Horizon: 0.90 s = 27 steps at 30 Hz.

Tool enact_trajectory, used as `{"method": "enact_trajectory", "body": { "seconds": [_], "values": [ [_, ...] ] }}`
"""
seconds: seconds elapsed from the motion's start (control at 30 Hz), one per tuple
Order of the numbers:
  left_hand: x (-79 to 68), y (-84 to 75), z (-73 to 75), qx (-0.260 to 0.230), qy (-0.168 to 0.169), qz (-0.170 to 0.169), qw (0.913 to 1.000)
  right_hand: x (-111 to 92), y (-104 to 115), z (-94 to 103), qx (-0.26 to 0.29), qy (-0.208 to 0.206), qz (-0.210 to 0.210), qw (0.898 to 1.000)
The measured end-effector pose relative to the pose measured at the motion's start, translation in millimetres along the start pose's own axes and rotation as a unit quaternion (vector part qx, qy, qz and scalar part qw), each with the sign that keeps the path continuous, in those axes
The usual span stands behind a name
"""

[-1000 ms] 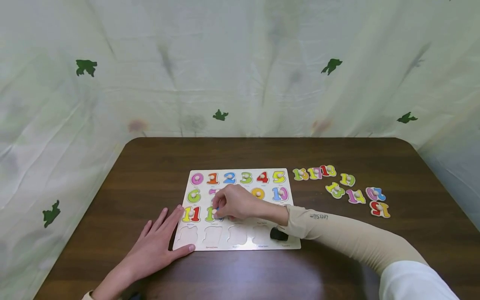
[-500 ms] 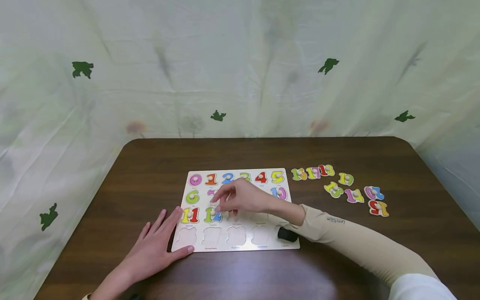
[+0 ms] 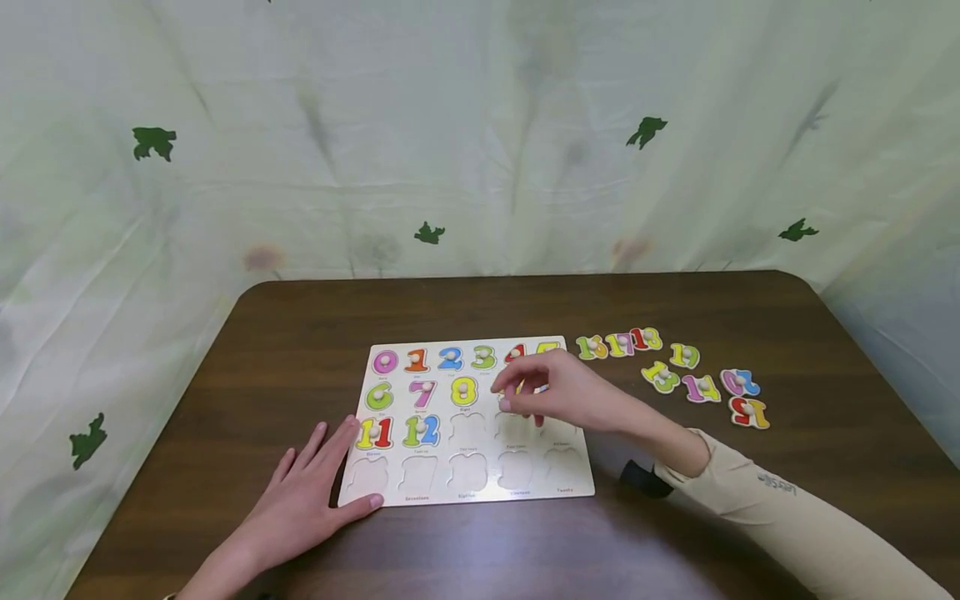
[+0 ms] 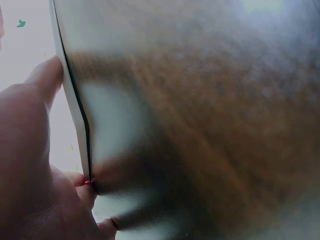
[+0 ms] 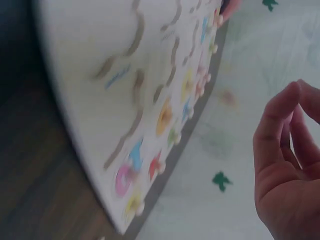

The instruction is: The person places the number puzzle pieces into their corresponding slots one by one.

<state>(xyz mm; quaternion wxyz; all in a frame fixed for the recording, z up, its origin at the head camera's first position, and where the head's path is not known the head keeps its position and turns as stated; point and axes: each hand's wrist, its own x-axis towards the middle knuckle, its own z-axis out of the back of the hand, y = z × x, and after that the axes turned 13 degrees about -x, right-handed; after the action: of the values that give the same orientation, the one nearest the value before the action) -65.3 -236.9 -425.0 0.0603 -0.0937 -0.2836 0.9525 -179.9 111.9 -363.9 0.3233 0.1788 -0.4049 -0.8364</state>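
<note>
A white number puzzle board (image 3: 442, 454) lies on the table, its knobbed number pieces filling the upper rows. The piece 12 (image 3: 422, 431) sits in its recess beside the 11 (image 3: 374, 433); recesses to its right and in the bottom row show bare. My left hand (image 3: 303, 492) rests at the board's left edge, fingers spread and thumb at the lower corner; in the left wrist view its thumb (image 4: 47, 75) touches the rim. Over the board's right part hovers my right hand (image 3: 566, 392), fingers loosely bent and holding nothing, hiding pieces beneath it.
Loose number pieces lie right of the board: a 17 (image 3: 621, 344), a 19 (image 3: 684, 356), a 14 (image 3: 701, 388), a 15 (image 3: 748, 412) and several others. A pale curtain (image 3: 360, 150) with green leaf shapes hangs behind the dark wooden table (image 3: 315, 317).
My right hand has let go of the 12's knob, lifted, and moved right across the board, uncovering the 7 and 8. The left hand has stayed at the board's edge.
</note>
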Motion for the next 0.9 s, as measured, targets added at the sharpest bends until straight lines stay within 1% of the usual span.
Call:
{"method": "enact_trajectory", "body": {
  "seconds": [0.17, 0.3, 0.37, 0.47, 0.6, 0.73, 0.83, 0.9],
  "values": [
    [-0.1, 1.3, -0.6, 0.004, 0.0, 0.004, 1.0, -23, -13, 22.5, -0.025, 0.01, -0.013, 1.0],
    [-0.1, 1.1, -0.9, 0.005, 0.001, 0.006, 1.0, -41, -26, 44.3, -0.043, 0.005, -0.025, 0.999],
    [-0.1, 0.6, -0.8, 0.005, 0.001, 0.006, 1.0, -50, -34, 56.2, -0.057, -0.01, -0.031, 0.998],
    [-0.1, -0.3, -0.7, 0.005, -0.003, 0.003, 1.0, -65, -48, 74.0, -0.088, -0.047, -0.048, 0.994],
    [0.1, -0.8, -1.0, 0.006, -0.007, -0.003, 1.0, -85, -71, 92.6, -0.111, -0.093, -0.089, 0.985],
    [0.0, -0.4, -1.2, 0.005, -0.006, 0.0, 1.0, -101, -95, 101.7, -0.109, -0.113, -0.129, 0.979],
    [-0.3, -0.1, -1.1, 0.004, -0.003, 0.006, 1.0, -110, -108, 103.3, -0.112, -0.115, -0.153, 0.975],
    [-0.1, 0.0, -1.1, 0.003, -0.002, 0.008, 1.0, -113, -115, 103.3, -0.126, -0.116, -0.166, 0.971]
  ]
}}
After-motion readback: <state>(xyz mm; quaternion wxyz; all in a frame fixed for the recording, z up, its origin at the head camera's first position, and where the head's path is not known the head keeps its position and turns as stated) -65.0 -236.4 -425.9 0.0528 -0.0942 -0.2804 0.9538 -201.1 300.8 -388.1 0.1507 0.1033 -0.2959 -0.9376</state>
